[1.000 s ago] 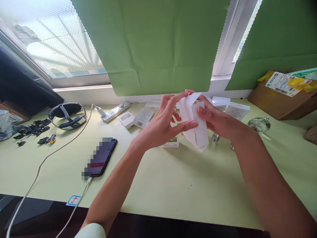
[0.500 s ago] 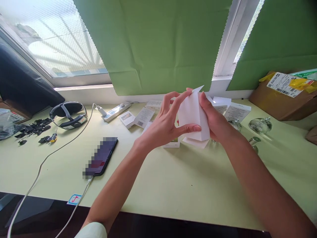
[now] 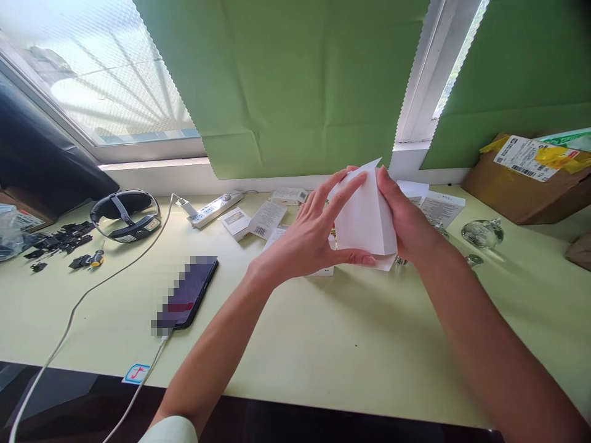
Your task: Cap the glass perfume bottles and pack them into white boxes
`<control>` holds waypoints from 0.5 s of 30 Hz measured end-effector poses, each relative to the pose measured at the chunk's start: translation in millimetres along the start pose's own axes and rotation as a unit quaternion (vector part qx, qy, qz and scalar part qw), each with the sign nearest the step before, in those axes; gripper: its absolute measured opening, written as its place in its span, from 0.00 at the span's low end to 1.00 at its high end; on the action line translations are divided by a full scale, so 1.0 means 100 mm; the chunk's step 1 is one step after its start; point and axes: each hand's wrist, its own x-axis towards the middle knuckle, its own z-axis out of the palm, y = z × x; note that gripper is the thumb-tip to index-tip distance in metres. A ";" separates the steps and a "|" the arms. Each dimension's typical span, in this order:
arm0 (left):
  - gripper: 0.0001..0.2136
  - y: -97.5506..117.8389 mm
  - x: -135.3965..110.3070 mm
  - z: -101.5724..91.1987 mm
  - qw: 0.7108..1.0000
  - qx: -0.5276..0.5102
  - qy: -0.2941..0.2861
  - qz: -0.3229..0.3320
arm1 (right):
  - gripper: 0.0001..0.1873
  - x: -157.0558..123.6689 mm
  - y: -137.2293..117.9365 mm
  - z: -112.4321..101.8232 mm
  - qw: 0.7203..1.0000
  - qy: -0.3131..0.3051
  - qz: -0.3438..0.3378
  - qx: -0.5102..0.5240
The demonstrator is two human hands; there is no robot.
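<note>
A white cardboard box (image 3: 362, 218) is held upright above the table between both hands, a pointed flap sticking up at its top and another flap showing below. My left hand (image 3: 318, 231) grips its left side, with the thumb along the lower edge and the fingers over the upper part. On the other side my right hand (image 3: 409, 215) is wrapped round the box, thumb near the top edge. The box's inside cannot be seen. Behind the left hand lie several small white cartons, among them a carton with a barcode (image 3: 266, 218).
A phone (image 3: 196, 295) on a cable lies at the left, near a power strip (image 3: 215, 209), a headset (image 3: 127, 215) and black scraps (image 3: 60, 237). To the right are a clear glass ornament (image 3: 482, 234), a printed white carton (image 3: 442, 208) and a brown cardboard box (image 3: 512, 191).
The white box has turned slightly, showing more of its broad face. My left thumb has slid down to its lower edge. The camera view has shifted a little.
</note>
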 end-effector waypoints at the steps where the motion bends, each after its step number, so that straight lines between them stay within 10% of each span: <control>1: 0.43 0.00 0.00 0.00 1.000 0.001 0.002 0.001 | 0.38 0.00 0.01 -0.01 1.000 0.003 0.006 -0.003; 9: 0.46 -0.02 0.01 -0.02 0.998 0.041 -0.024 0.039 | 0.38 -0.01 0.01 0.01 0.967 -0.126 0.013 0.219; 15: 0.36 0.02 0.01 0.03 0.995 0.061 -0.028 0.079 | 0.39 -0.01 -0.06 0.03 0.968 -0.114 0.038 0.223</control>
